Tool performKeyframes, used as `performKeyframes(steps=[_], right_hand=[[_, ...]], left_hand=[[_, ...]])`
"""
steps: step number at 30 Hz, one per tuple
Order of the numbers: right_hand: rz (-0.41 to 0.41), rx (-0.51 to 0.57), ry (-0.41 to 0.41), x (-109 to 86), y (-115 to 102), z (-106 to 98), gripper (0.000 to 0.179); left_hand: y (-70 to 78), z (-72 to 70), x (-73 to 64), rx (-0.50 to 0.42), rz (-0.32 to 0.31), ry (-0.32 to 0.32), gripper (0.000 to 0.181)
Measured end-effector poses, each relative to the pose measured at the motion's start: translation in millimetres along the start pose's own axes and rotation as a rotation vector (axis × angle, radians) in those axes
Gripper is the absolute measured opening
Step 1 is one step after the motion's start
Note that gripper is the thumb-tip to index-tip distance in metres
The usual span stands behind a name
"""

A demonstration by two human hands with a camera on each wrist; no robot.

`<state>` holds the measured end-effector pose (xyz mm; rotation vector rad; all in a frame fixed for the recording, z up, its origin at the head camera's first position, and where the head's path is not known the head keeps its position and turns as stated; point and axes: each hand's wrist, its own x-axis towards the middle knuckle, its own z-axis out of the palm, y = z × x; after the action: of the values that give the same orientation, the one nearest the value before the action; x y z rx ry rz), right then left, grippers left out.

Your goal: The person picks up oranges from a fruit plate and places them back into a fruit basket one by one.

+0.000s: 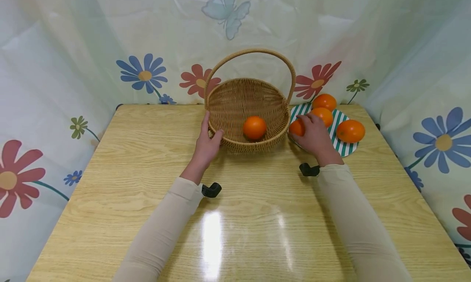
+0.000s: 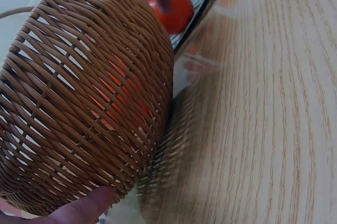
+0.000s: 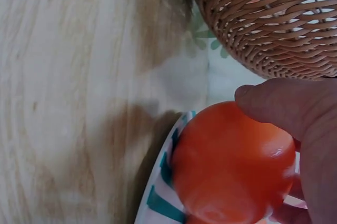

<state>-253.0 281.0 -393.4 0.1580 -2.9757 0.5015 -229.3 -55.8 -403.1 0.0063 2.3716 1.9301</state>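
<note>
My left hand [image 1: 207, 147] rests against the left side of a wicker basket [image 1: 244, 96], one finger straight along its edge. In the left wrist view its thumb [image 2: 84, 207] touches the outer weave. One smooth orange [image 1: 254, 128] lies inside the basket, seen through the gaps from the left wrist. Just right of the basket, my right hand [image 1: 314, 137] grips another orange [image 3: 234, 163] between thumb and fingers. That orange is at the near left edge of a green-and-white striped plate [image 1: 303, 109]. Part of it is hidden by the hand.
Behind the right hand are two more oranges [image 1: 324, 102] on the plate, and another orange [image 1: 351, 131] sits at its right side. The basket's tall arched handle [image 1: 254, 51] rises close to the flowered curtain [image 1: 162, 28]. The wooden table [image 1: 254, 200] stretches toward me.
</note>
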Motion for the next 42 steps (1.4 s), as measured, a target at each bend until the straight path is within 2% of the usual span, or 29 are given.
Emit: performKeyframes(steps=[13,17,27,34,42], right_hand=[[0.029,0.062,-0.012,-0.8,8.0,5.6,0.068],[0.030,0.047,-0.006,-2.5,9.3,6.7,0.068],[0.019,0.063,0.012,-5.9,14.0,-0.5,0.069],[0.021,0.078,0.012,-9.5,12.3,-2.3,0.071],[0.012,0.072,0.037,-12.7,6.8,-9.8,0.069]], left_hand=[[1.9,2.3,-0.2,0.018,0.010,0.009,0.072],[2.1,2.5,-1.0,0.018,0.006,0.008,0.072],[3.2,3.5,1.9,-0.007,0.017,0.002,0.072],[1.1,1.9,-2.1,-0.018,-0.010,-0.006,0.072],[2.2,1.2,-4.2,-0.007,-0.002,-0.011,0.071]])
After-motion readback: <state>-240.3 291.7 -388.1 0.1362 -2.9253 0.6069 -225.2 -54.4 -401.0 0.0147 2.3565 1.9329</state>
